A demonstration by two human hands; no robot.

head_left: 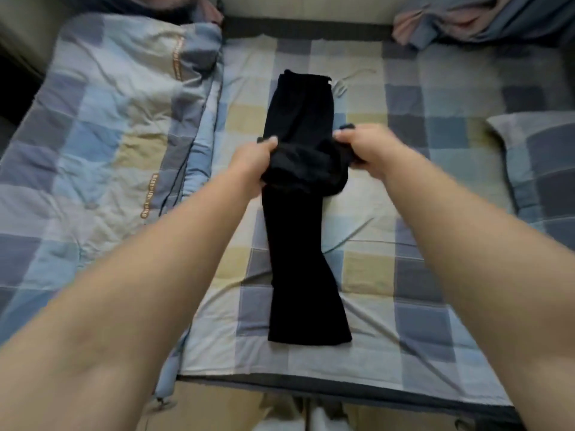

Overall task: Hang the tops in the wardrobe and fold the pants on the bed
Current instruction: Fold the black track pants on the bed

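Observation:
A pair of black pants point(298, 244) lies lengthwise down the middle of the bed point(389, 275), waistband at the far end, leg hems near the front edge. A bunched fold of the fabric is lifted at mid-length. My left hand point(252, 163) grips the fold's left side, thumb on top. My right hand point(364, 147) grips its right side. Both arms reach forward over the bed. A pale drawstring pokes out by the waistband.
A checked quilt point(102, 135) is heaped along the bed's left side. A grey-blue pillow point(535, 163) sits at the right edge. Crumpled pink and blue clothes point(460, 23) lie at the far right corner, more cloth at the far left.

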